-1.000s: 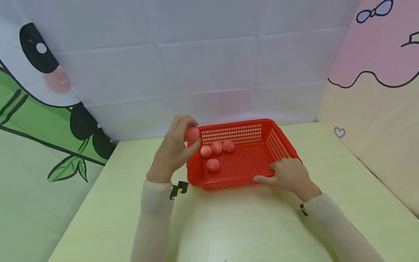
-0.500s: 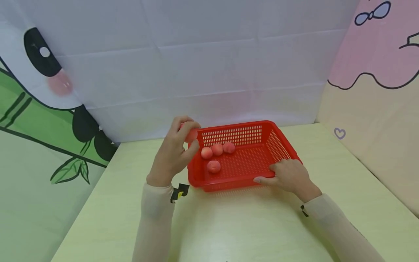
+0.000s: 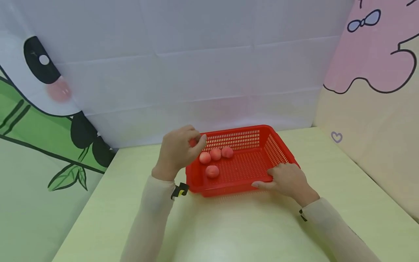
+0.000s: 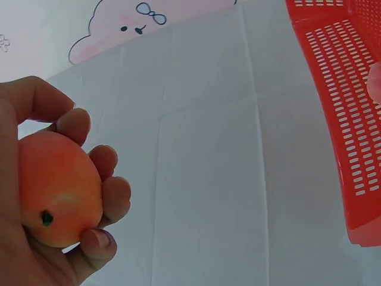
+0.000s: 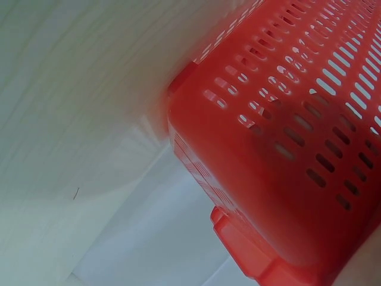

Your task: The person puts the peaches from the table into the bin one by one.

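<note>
My left hand (image 3: 176,151) is raised over the left back corner of a red basket (image 3: 219,189), its fingers curled round a peach (image 3: 193,142). The left wrist view shows this peach (image 4: 59,187) orange-pink with a small dark stem spot, against the palm. Inside the basket, toward its left side, a row of peaches (image 3: 215,154) lies near the back, with one peach (image 3: 212,171) in front of them. My right hand (image 3: 289,182) grips the basket's front right rim. At the lower right of the right wrist view, the basket (image 5: 226,143) covers most of that hand.
The basket stands on a pale wooden table (image 3: 229,225), close to a white cloth backdrop (image 3: 203,72). Printed cartoon panels are at the left (image 3: 42,163) and right (image 3: 370,127) sides.
My left hand has turned palm-down and moved slightly right, its fingers now closed further round the peach. The right hand stays on the rim, and the head view has tilted slightly up.
</note>
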The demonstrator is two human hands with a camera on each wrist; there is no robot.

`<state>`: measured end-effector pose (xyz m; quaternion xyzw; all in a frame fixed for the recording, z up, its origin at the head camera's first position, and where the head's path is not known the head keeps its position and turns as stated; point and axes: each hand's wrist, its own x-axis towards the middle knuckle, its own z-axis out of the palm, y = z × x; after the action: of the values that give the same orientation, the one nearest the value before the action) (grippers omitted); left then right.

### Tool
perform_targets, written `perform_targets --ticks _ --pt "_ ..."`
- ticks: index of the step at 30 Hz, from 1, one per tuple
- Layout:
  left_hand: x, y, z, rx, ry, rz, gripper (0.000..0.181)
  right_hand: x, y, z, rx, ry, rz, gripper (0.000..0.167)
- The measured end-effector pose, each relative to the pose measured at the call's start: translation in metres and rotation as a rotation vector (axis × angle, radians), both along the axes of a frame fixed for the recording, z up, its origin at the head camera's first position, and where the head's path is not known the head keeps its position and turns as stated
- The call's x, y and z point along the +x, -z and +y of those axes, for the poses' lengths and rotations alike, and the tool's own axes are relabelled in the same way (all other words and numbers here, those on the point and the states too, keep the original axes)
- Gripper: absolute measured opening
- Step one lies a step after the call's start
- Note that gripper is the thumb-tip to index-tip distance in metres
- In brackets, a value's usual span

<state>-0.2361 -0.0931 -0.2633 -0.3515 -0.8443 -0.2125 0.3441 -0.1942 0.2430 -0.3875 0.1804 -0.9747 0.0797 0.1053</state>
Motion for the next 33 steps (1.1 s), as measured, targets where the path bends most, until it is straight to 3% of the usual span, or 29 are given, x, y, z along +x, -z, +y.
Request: perform_targets --ticks 4,8,13,18,22,28,33 --pt "-0.015 -0.007 0.006 -0.144 -0.034 -0.127 0.029 0.000 0.001 0.000 0.010 0.003 -0.009 0.062" --pt "-0.031 -0.016 0.019 -0.270 -0.023 -0.228 0.033 -0.001 0.002 0.002 0.020 0.008 -0.014 0.061" --pt "-0.052 -0.029 0.036 -0.341 0.017 -0.348 0.038 -0.002 0.002 0.003 0.026 0.005 0.003 0.059" --pt "-0.073 -0.034 0.046 -0.407 -0.004 -0.429 0.031 -0.002 0.002 0.004 0.011 0.009 0.012 0.061" --pt "-0.085 -0.023 0.054 -0.463 0.009 -0.495 0.020 -0.002 0.002 0.003 0.008 0.006 0.002 0.061" --pt "-0.098 0.008 0.062 -0.497 0.023 -0.599 0.021 -0.002 0.002 0.002 0.019 0.004 0.005 0.061" --pt "-0.100 0.025 0.063 -0.478 0.003 -0.785 0.029 -0.002 0.004 0.001 0.016 0.006 -0.013 0.061"
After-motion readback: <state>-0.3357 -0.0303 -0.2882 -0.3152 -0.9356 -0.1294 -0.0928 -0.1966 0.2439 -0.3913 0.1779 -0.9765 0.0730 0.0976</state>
